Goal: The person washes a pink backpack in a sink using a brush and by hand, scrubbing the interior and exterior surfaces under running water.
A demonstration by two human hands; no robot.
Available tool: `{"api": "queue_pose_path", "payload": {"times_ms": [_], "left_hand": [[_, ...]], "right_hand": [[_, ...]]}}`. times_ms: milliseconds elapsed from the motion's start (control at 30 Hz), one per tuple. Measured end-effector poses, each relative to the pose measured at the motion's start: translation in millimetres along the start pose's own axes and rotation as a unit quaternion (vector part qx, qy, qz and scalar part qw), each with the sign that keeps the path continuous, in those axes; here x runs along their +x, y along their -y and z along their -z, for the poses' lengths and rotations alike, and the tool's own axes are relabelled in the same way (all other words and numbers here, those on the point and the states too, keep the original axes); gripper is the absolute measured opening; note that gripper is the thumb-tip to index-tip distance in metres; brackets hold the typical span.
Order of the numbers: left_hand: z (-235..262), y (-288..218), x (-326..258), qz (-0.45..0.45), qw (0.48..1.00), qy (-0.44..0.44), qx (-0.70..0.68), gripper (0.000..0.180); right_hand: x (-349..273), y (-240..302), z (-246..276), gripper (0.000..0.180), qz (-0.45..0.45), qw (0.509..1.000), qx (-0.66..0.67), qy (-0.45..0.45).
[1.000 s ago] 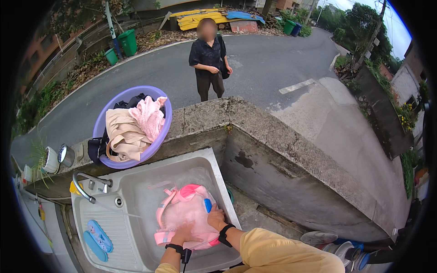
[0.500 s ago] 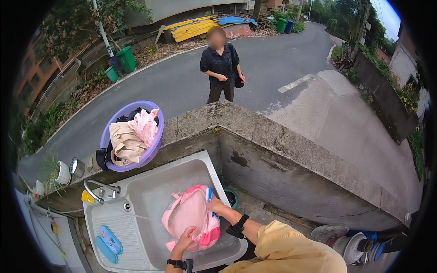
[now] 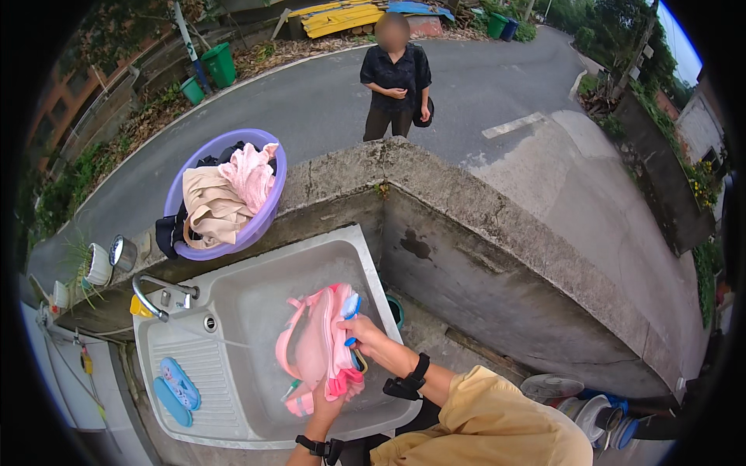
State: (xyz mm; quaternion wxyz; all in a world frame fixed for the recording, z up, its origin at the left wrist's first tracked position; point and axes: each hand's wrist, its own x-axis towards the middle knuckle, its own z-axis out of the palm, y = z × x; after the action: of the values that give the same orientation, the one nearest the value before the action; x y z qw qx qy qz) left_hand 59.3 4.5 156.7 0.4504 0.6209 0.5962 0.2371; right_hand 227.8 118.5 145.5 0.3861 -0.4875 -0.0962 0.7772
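A pink backpack (image 3: 317,334) lies wet in the grey sink (image 3: 260,283), its near end tilted up. My right hand (image 3: 361,335) is closed round a blue scrub brush (image 3: 351,305) with pale bristles, held against the bag's right side. My left hand (image 3: 328,400) grips the bag's near edge by its bright pink corner; the bag hides some of its fingers. From the curved metal faucet (image 3: 149,299), a thin stream of water (image 3: 229,342) runs toward the bag.
A purple basket (image 3: 280,182) of clothes sits on the concrete wall (image 3: 482,194). Blue slippers (image 3: 179,384) lie on the ribbed drainboard (image 3: 217,396). Potted plants (image 3: 97,264) line the ledge at left. Beyond the wall, a person (image 3: 395,78) stands on the road.
My left hand has gone from resting with fingers apart on the bag to gripping its near edge. The bag has tipped up and narrowed in view. The brush has turned in my right hand.
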Motion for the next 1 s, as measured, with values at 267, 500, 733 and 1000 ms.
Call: {"api": "queue_pose_path", "payload": {"times_ms": [267, 500, 733, 1000], "left_hand": [[19.3, 32.9, 36.2, 0.087, 0.912, -0.214, -0.340, 0.023], [49.6, -29.3, 25.2, 0.078, 0.891, -0.175, -0.412, 0.039], [61.2, -84.0, 14.3, 0.069, 0.836, -0.221, -0.498, 0.044], [65.1, -47.7, 22.2, 0.066, 0.808, -0.245, -0.531, 0.044]], "right_hand": [[16.0, 14.0, 23.2, 0.025, 0.073, 0.996, 0.039, 0.018], [8.1, -28.1, 39.4, 0.035, 0.069, 0.981, -0.157, -0.087], [22.8, -121.6, 59.7, 0.026, -0.147, 0.988, -0.033, -0.031], [41.5, -110.9, 76.9, 0.026, 0.017, 0.975, -0.161, -0.153]]}}
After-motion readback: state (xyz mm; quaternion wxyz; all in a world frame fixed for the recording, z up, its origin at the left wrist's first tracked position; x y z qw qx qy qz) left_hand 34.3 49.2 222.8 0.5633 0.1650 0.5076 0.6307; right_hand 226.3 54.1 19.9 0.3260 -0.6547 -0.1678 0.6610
